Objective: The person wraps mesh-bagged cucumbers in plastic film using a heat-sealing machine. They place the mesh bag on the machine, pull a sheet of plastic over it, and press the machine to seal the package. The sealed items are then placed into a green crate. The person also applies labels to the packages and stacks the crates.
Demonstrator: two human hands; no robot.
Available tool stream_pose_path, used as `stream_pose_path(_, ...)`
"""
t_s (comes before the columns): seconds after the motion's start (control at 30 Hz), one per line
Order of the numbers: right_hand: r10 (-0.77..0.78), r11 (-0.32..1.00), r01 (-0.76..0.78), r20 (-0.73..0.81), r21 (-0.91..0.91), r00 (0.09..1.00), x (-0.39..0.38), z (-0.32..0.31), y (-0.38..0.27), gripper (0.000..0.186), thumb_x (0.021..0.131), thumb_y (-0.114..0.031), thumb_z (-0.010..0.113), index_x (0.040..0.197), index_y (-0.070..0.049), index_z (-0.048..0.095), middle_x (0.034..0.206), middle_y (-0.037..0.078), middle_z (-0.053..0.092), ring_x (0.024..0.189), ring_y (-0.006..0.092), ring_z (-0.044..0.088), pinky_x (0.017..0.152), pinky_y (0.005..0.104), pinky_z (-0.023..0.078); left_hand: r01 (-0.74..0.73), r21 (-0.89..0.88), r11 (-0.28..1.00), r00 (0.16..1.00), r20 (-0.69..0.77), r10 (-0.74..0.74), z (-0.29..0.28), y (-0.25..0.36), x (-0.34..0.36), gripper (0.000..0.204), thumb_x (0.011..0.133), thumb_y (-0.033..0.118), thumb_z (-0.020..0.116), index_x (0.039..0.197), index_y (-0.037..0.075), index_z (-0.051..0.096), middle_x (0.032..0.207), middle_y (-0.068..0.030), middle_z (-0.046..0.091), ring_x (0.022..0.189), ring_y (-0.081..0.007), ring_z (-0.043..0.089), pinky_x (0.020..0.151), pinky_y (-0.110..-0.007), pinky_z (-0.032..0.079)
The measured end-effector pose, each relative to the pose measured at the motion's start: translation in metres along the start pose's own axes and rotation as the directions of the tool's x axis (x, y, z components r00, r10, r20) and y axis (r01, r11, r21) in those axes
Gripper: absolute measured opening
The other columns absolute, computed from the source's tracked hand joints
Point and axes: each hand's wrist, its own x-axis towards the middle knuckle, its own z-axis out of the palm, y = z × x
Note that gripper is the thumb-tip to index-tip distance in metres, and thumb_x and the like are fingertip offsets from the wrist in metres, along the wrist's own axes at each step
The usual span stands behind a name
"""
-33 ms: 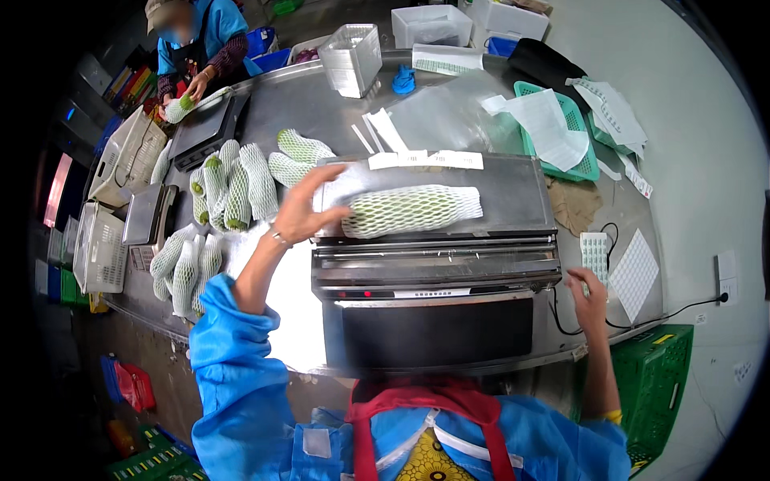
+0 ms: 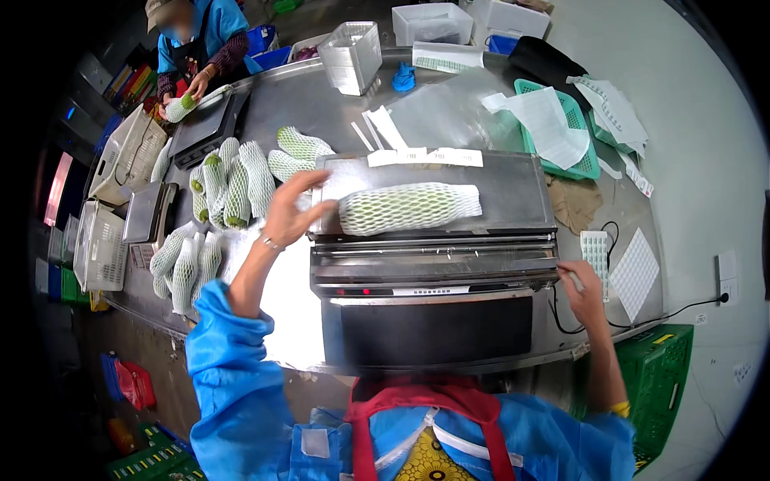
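Note:
On the metal top of a film-wrapping machine lies a long green gourd-like vegetable in a white foam net sleeve. My left hand is at its left end, open, with fingers and thumb spread; it appears just apart from the net. At the machine's right end is my right hand, its bent fingertips by the roller section and thumb and forefinger slightly apart. Nothing shows in it. White paper strips lie along the machine's back edge. A dark heating plate sits at its front.
Several netted vegetables lie left, beside two scales and white baskets. A co-worker handles another at the far left. A green basket, label sheets and a cable are right; a clear container stands behind.
My left hand has moved slightly left, away from the netted vegetable's end. My right hand has shifted left to the machine's right end. A second red light shows on the machine's front.

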Motion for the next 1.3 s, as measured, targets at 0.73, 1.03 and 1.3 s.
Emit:
stream_pose_path(0.73,0.133,0.142,-0.506,0.490,0.851,0.861,0.089,0.040,-0.067,0.010,0.090,-0.011,0.051,0.089,-0.001,0.051,0.090,0.018,0.063,0.085,0.0253,0.063,0.070,0.0319,0.054,0.382,-0.891,0.244,0.736,0.134,-0.663,0.017,0.021,-0.094,0.008,0.090,0.010,0.052,0.088,0.003,0.049,0.098,-0.0165,0.062,0.080,-0.0163,0.062,0.069,-0.025,0.052)
stream_pose_path(1.03,-0.408,0.912,0.409,0.183,0.033,0.894,0.201,0.089,-0.020,0.042,0.077,0.006,0.048,0.118,-0.006,0.051,0.118,0.018,0.054,0.109,0.0324,0.053,0.093,0.0354,0.043,-0.124,0.179,0.976,0.967,0.244,0.078,-0.006,-0.033,0.018,0.049,0.079,0.000,0.052,0.126,0.009,0.044,0.126,-0.0146,0.049,0.108,-0.0300,0.054,0.089,-0.035,0.047)
stream_pose_path(1.3,-0.420,0.885,0.460,0.551,0.072,0.721,0.206,0.112,-0.029,0.074,0.069,0.006,0.056,0.135,-0.016,0.034,0.133,0.020,0.040,0.120,0.0346,0.042,0.099,0.0395,0.038,-0.092,-0.055,0.994,0.797,0.594,0.106,0.012,-0.062,0.023,0.077,0.066,0.011,0.062,0.136,0.012,0.030,0.132,-0.0164,0.043,0.109,-0.0339,0.053,0.091,-0.038,0.046)
